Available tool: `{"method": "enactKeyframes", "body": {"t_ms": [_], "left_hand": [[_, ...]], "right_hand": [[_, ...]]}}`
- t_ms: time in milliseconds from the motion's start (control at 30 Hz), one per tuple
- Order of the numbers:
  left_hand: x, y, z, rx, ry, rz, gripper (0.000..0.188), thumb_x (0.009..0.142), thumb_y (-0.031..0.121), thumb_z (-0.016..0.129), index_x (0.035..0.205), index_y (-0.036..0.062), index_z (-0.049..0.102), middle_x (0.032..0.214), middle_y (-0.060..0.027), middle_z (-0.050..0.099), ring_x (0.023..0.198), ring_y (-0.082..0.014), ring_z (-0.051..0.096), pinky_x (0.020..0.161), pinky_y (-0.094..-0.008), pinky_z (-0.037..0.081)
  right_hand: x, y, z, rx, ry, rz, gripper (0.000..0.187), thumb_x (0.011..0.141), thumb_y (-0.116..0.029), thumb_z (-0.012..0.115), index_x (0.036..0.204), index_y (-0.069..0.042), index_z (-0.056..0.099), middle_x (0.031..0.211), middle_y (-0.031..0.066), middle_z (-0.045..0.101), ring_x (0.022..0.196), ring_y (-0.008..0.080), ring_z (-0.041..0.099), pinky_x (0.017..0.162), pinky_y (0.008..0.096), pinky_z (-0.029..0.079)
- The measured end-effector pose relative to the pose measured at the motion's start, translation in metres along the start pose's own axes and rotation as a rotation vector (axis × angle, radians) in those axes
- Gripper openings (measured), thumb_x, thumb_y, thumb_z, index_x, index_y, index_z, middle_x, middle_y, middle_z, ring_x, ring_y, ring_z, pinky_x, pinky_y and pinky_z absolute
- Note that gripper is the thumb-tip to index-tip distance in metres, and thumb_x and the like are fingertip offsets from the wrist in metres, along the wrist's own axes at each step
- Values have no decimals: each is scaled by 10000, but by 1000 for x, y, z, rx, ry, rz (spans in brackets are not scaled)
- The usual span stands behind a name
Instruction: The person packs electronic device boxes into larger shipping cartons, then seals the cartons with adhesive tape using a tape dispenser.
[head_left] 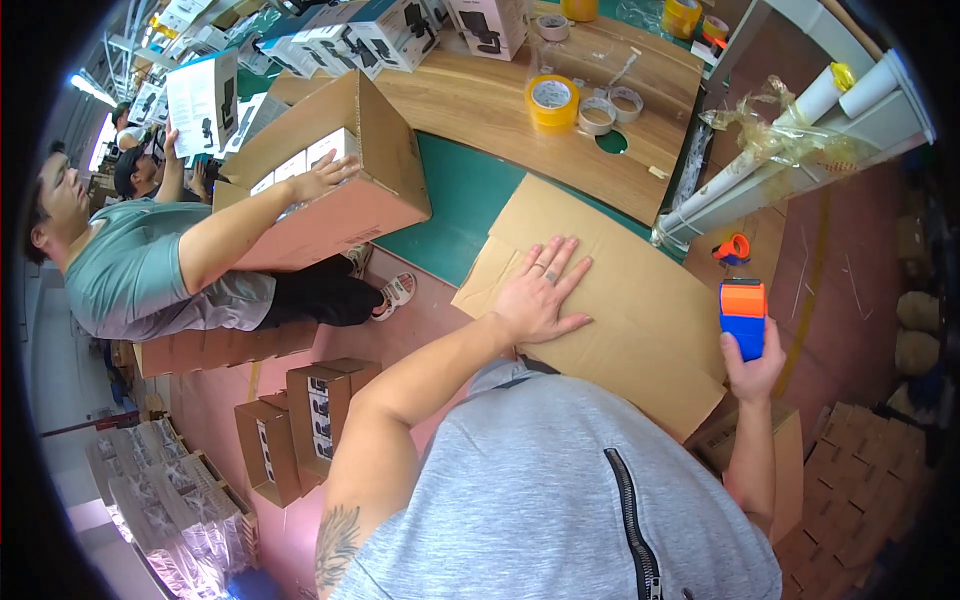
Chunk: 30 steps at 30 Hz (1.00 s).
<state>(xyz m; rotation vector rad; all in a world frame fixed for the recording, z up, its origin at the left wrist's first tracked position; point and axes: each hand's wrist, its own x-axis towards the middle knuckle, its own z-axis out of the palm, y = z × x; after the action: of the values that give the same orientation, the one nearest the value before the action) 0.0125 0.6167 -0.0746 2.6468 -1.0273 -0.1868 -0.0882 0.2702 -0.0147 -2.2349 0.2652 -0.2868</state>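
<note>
Flat on a sheet of brown cardboard (630,290) lies my left hand (540,295), its fingers spread and pressing on the surface. The cardboard rests in front of my body, over the edge of the green-topped table (450,210); whether it is a folded carton or a box top I cannot tell. Off its right edge, my right hand (755,362) is wrapped round the blue and orange tape dispenser (743,318), holding it upright and apart from the cardboard.
To the left a co-worker (140,260) rests a hand on an open carton (330,220) of white boxes. A wooden shelf (470,90) carries tape rolls (552,102) and product boxes (395,35). Right stands a rack with rolled tubes (770,150). Open cartons (305,425) sit on the floor.
</note>
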Motion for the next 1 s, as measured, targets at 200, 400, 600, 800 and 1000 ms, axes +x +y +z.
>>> {"method": "enactKeyframes", "body": {"t_ms": [200, 400, 600, 800, 1000], "left_hand": [[-25, 11, 5, 57, 68, -143, 817, 859, 648, 491, 1482, 142, 341, 1555, -218, 217, 1449, -378, 183, 1168, -493, 163], [-20, -2, 14, 15, 184, -137, 596, 925, 442, 517, 1397, 83, 459, 1491, -214, 361, 1390, -380, 331, 1130, -484, 262], [-18, -18, 3, -1013, 424, -390, 448, 973, 379, 480, 1225, 27, 597, 1104, -105, 661, 995, -232, 614, 832, -358, 489], [-5, -9, -13, -1639, 123, -307, 497, 969, 422, 532, 1247, 12, 580, 1028, -38, 653, 887, -99, 581, 743, -247, 469], [-2, 5, -16, -1654, 21, -381, 331, 925, 249, 662, 1143, 0, 654, 942, -37, 688, 825, -82, 610, 743, -244, 494]], "right_hand": [[23, -50, 61, 672, -434, -35, 718, 781, -591, 719, 1088, 51, 624, 860, 24, 652, 769, 92, 584, 701, 246, 479], [18, -27, 114, 540, -597, -21, 404, 812, -368, 772, 949, 0, 676, 769, 26, 655, 698, 82, 568, 638, 257, 473], [24, -30, 116, 450, -628, -81, 408, 794, -379, 778, 926, -5, 684, 751, 37, 661, 665, 93, 575, 620, 261, 475], [36, -35, 116, 387, -747, -113, 377, 794, -344, 780, 926, -4, 685, 747, 37, 658, 667, 88, 579, 622, 258, 477], [40, -43, 117, 405, -769, -82, 397, 785, -366, 777, 932, -7, 694, 762, 47, 659, 667, 102, 593, 626, 266, 483]]}}
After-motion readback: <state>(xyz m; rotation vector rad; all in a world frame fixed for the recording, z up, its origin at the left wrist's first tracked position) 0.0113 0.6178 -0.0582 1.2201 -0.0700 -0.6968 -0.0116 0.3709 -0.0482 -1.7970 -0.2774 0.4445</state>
